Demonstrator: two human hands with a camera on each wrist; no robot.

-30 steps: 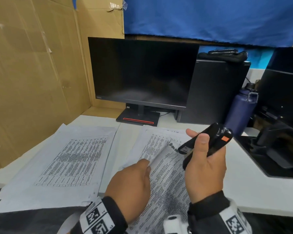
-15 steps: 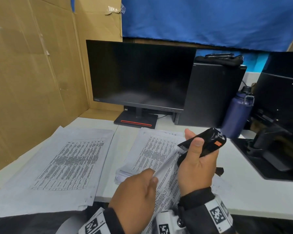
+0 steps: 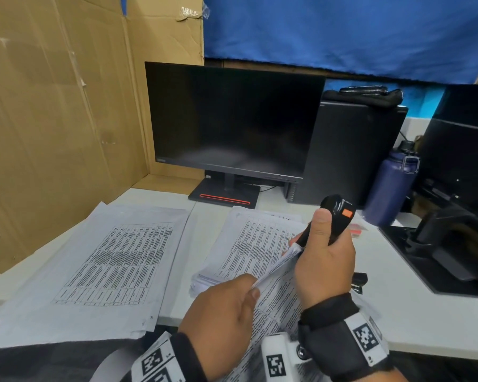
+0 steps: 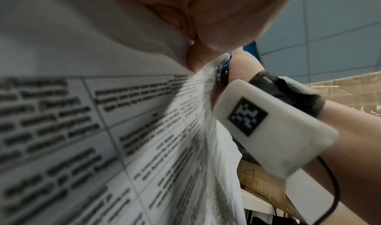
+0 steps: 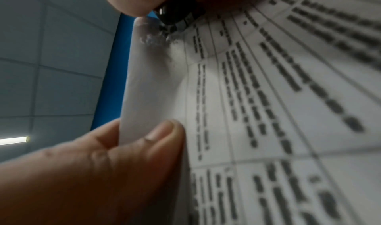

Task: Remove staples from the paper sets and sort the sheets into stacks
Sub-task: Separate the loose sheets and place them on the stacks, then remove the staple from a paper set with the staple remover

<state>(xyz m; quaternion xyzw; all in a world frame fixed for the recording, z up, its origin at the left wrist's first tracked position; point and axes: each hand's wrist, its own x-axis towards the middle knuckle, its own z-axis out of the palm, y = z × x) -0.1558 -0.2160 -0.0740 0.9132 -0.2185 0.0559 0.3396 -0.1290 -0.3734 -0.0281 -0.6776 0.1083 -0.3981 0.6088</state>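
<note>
My right hand (image 3: 325,232) grips a black staple remover (image 3: 338,215) with an orange button, thumb on its top. Its tip (image 5: 177,11) bites the worn top corner of a stapled paper set (image 3: 276,301) held up off the desk. My left hand (image 3: 253,286) pinches that set's edge lower down, with the thumb (image 5: 164,134) on the printed side. The left wrist view shows the printed sheet (image 4: 103,114) close up and the remover's tip (image 4: 221,75) at the corner. A thick stack of sheets (image 3: 249,244) lies mid-desk, and a second stack (image 3: 108,266) lies to its left.
A dark monitor (image 3: 232,119) and a PC tower (image 3: 348,153) stand at the back, with a blue bottle (image 3: 392,188) beside them. A black stapler (image 3: 359,279) lies behind my right hand. A second monitor's base (image 3: 453,244) fills the right, and cardboard (image 3: 53,119) walls the left.
Both hands drew nearer to me with the paper set. The staple remover tilted more upright, and the set's corner now rises steeply up to its tip.
</note>
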